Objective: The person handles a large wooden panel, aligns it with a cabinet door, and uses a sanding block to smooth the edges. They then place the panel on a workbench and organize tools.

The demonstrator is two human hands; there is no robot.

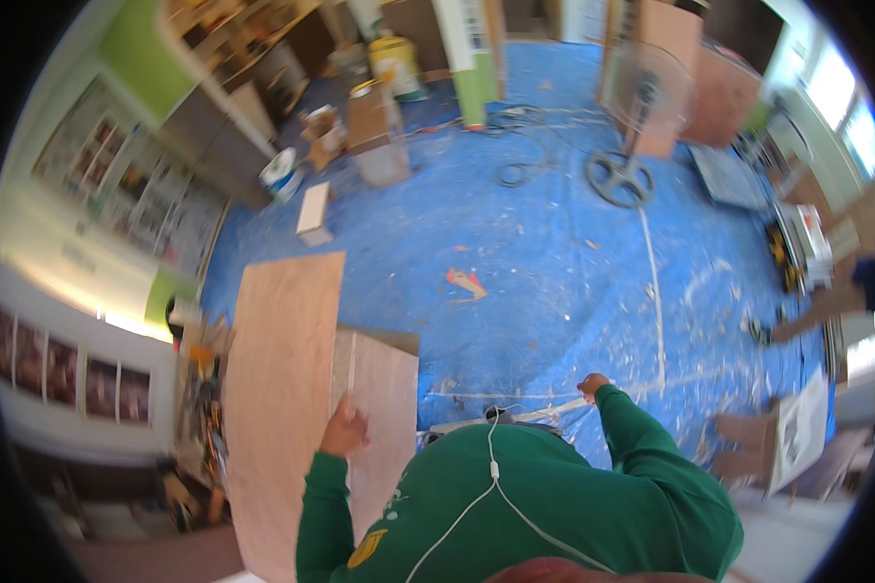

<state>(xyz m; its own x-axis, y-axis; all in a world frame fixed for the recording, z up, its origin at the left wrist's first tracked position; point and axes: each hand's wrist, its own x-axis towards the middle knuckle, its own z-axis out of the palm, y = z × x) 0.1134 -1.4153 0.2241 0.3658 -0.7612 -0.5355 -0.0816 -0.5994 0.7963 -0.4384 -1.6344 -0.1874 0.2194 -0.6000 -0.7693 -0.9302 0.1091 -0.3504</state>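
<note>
My left hand point(345, 428) is over the edge of a long light plywood sheet point(280, 389), beside a second plywood-topped piece point(391, 398). Its fingers are loosely bent and a little apart, with nothing seen in them. Whether it touches the wood, I cannot tell. My right hand point(591, 387) hangs away from my body above the blue floor sheeting point(544, 321). Its fingers are curled in, and no object shows in them. Both arms wear green sleeves, and a white cable runs down my front.
A standing fan point(632, 175) is at the far right, with a loose dark hose point(530, 170) nearby. Another person's legs point(812, 316) stand at the right edge. Tools and scraps point(204, 408) crowd the left side. A white bucket point(282, 175) and a small box point(313, 212) sit farther off.
</note>
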